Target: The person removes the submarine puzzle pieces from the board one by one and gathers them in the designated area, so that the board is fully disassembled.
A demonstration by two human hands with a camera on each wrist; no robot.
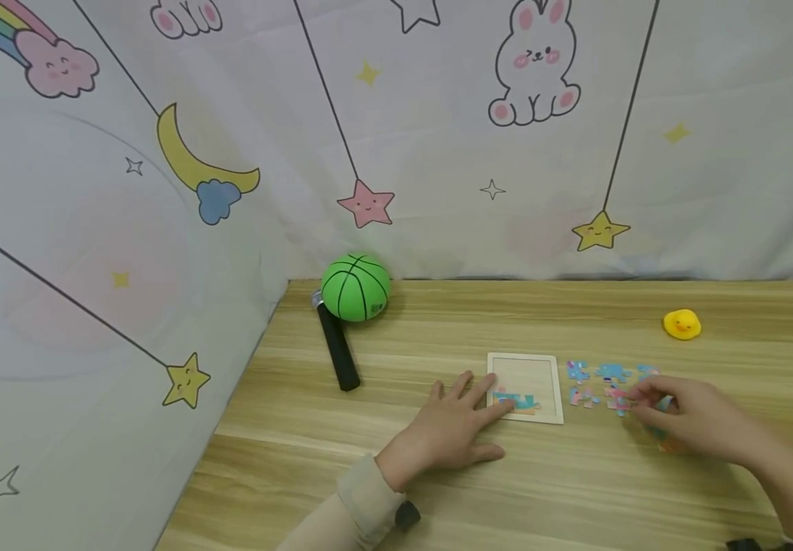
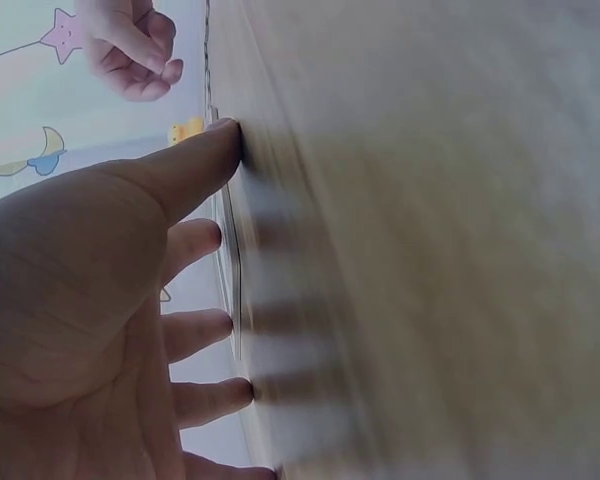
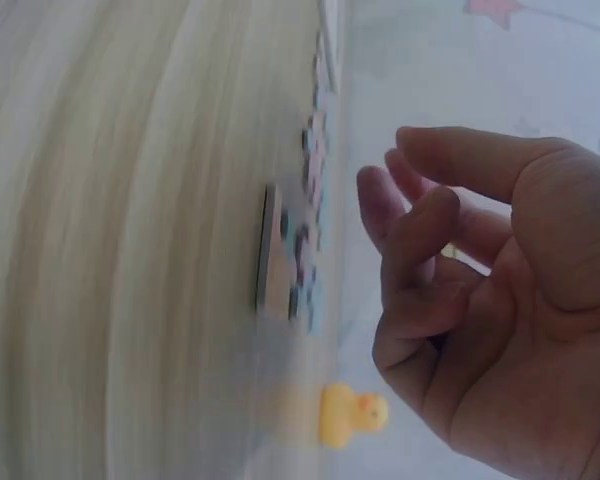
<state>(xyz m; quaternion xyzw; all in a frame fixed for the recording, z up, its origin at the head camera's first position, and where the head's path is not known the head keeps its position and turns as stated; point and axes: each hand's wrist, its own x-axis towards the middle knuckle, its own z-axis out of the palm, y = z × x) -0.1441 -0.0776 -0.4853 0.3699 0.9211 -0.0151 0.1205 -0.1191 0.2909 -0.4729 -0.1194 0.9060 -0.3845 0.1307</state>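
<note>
My left hand (image 1: 448, 428) lies spread over the near-left corner of a square wooden puzzle tray (image 1: 558, 390), its fingertips on or right at the frame. A joined strip of colorful jigsaw pieces (image 1: 526, 402) sits along the tray's near side, partly covered by a finger. To the right, my right hand (image 1: 696, 417) hovers over loose jigsaw pieces (image 1: 613, 373), partly hiding them. The right wrist view shows its fingers (image 3: 415, 240) loosely bent and apart from the thumb, with nothing between them. Pieces lie flat below, a pale-edged one (image 3: 272, 255) nearest.
A yellow rubber duck (image 1: 682, 324) sits at the back right of the wooden table (image 1: 438, 321). At the back left a green ball (image 1: 356, 288) touches or nearly touches a black microphone (image 1: 338, 348). A printed cloth wall (image 1: 451, 229) stands behind and along the left.
</note>
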